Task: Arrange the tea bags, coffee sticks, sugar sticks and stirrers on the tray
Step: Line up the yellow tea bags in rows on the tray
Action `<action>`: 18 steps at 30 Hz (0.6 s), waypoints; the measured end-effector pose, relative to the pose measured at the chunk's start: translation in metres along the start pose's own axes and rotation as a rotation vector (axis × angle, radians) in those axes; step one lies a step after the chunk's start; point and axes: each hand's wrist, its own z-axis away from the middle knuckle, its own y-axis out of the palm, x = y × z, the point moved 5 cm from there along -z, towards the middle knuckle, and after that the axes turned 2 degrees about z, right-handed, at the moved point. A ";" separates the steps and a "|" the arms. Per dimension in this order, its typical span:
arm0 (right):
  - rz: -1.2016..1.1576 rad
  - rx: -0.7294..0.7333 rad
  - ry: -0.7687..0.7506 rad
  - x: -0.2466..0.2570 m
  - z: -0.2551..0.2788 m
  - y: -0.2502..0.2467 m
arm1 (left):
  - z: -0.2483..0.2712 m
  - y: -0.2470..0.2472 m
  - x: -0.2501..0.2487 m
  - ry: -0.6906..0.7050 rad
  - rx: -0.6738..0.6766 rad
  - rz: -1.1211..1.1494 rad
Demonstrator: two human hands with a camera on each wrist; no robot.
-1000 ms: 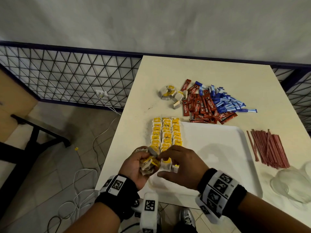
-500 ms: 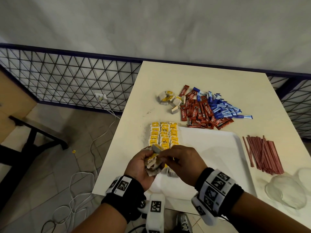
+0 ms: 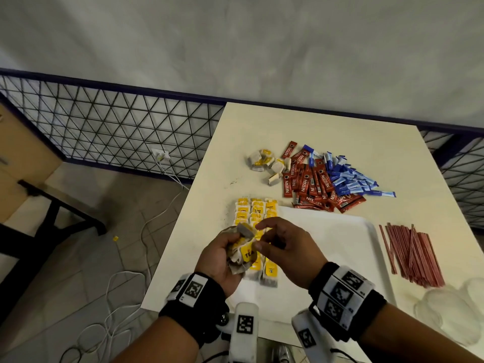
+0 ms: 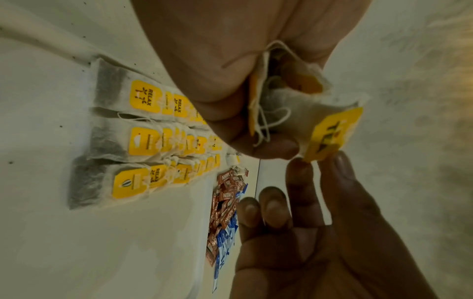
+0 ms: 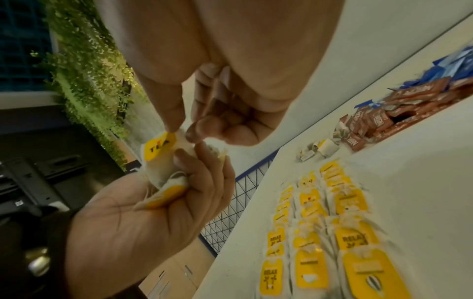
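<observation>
While the left hand clutches a crumpled bunch of paper tea bags with yellow tags above the white plastic tray's left edge, the right hand seemingly pinches one yellow tag, with three neat rows of tea bags below.

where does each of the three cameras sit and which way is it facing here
Head: looks forward and down at the table; both hands, wristbands and forearms show.
Left wrist: looks along the left hand, which grips a bunch of tea bags.
Right wrist: looks along the right hand, which pinches the yellow "TEA" tag.
Shared: all three show the tag and the tea bag rows on the white tray.
</observation>
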 end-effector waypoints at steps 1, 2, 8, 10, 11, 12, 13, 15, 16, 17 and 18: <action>0.034 0.015 -0.026 0.001 -0.001 0.000 | 0.000 0.002 -0.001 0.007 0.003 0.003; 0.062 0.024 -0.058 0.002 -0.002 -0.001 | 0.000 0.002 -0.002 0.010 0.005 0.009; 0.145 0.020 -0.268 0.014 -0.003 -0.004 | -0.005 0.006 -0.001 -0.007 0.019 0.091; 0.157 0.010 -0.245 0.017 -0.003 -0.010 | -0.010 -0.003 -0.001 0.013 -0.061 0.065; 0.187 0.012 -0.212 0.015 -0.003 -0.013 | -0.013 -0.011 -0.002 0.020 -0.112 0.034; 0.226 0.024 -0.171 0.009 -0.003 -0.016 | -0.015 -0.018 -0.003 0.023 -0.155 0.013; 0.267 0.048 -0.121 0.002 -0.003 -0.017 | -0.016 -0.024 -0.004 0.027 -0.185 0.006; 0.340 0.105 0.015 -0.020 0.000 -0.015 | -0.017 -0.034 -0.005 0.021 -0.222 0.021; 0.376 0.135 0.085 -0.032 0.002 -0.013 | -0.017 -0.036 -0.006 0.022 -0.224 0.026; 0.403 0.165 0.155 -0.045 0.007 -0.009 | -0.017 -0.039 -0.005 0.024 -0.221 0.029; 0.412 0.189 0.218 -0.056 0.011 -0.006 | -0.016 -0.040 -0.005 0.028 -0.213 0.036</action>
